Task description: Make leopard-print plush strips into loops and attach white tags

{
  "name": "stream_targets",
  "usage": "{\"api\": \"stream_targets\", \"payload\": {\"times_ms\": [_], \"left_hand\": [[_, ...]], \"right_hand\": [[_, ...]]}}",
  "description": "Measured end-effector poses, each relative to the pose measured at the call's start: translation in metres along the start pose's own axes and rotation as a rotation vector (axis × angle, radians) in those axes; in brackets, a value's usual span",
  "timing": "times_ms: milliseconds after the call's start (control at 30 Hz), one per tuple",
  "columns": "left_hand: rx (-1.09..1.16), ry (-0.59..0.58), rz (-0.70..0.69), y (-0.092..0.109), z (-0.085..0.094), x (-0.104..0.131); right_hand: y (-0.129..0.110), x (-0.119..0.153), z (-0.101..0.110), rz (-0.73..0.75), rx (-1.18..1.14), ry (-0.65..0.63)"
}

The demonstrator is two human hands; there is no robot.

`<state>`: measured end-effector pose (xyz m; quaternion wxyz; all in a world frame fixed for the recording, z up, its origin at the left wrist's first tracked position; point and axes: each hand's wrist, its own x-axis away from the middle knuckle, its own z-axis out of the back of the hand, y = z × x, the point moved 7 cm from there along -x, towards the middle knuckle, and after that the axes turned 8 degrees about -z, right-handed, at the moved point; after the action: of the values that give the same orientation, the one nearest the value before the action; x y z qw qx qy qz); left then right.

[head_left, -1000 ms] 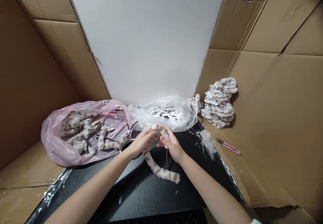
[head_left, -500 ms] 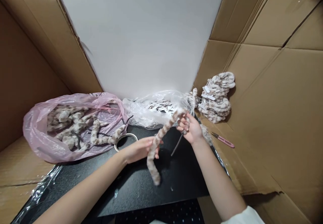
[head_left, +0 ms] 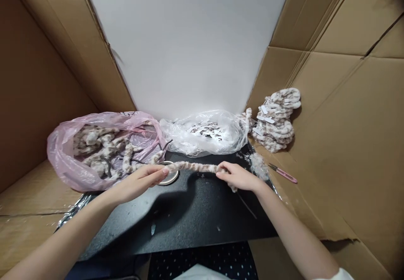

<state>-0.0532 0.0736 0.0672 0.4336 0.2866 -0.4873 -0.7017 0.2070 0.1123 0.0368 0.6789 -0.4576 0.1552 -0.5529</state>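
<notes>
A furry, brown-and-white striped strip [head_left: 195, 167] stretches nearly level above the dark table [head_left: 189, 217]. Its left end is pinched between the thumb and fingers of my left hand [head_left: 142, 182]. Closed around its other end is my right hand [head_left: 240, 176], with a bit of fur poking out beneath the fingers. A thin dark cord [head_left: 247, 206] trails below that hand. Just behind my left fingertips lies a roll of tape [head_left: 172, 180], partly covered by the strip.
At left, a pink plastic bag [head_left: 59, 153] holds several furry pieces and dark cords. A clear bag [head_left: 186, 145] of printed cut pieces sits at the back. On the right are bundled furry strips [head_left: 277, 120] with white tags, pink-handled snips [head_left: 284, 174] and white fluff [head_left: 259, 165]. Cardboard walls stand on both sides.
My left hand has moved left from the strip's middle to its end. The strip went from hanging at a slant to stretched level between both hands. My right hand has lowered.
</notes>
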Motion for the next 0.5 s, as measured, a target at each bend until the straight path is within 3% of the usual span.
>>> {"api": "stream_targets", "payload": {"times_ms": [100,200,267,367,500], "left_hand": [[-0.093,-0.034,-0.077,0.015,0.000,0.002],[-0.163,-0.022,-0.168,0.021,-0.003,0.003],[-0.207,-0.027,-0.219,0.022,-0.004,0.003],[-0.277,-0.015,-0.213,0.019,-0.004,0.004],[-0.350,0.008,-0.137,0.017,-0.007,0.002]], "right_hand": [[-0.036,-0.001,-0.014,0.212,0.232,0.172],[-0.071,-0.004,-0.052,0.485,0.259,0.074],[-0.084,-0.008,-0.075,0.594,0.243,0.009],[-0.089,-0.016,-0.093,0.601,0.216,-0.016],[-0.091,-0.015,-0.093,0.562,0.244,0.010]]}}
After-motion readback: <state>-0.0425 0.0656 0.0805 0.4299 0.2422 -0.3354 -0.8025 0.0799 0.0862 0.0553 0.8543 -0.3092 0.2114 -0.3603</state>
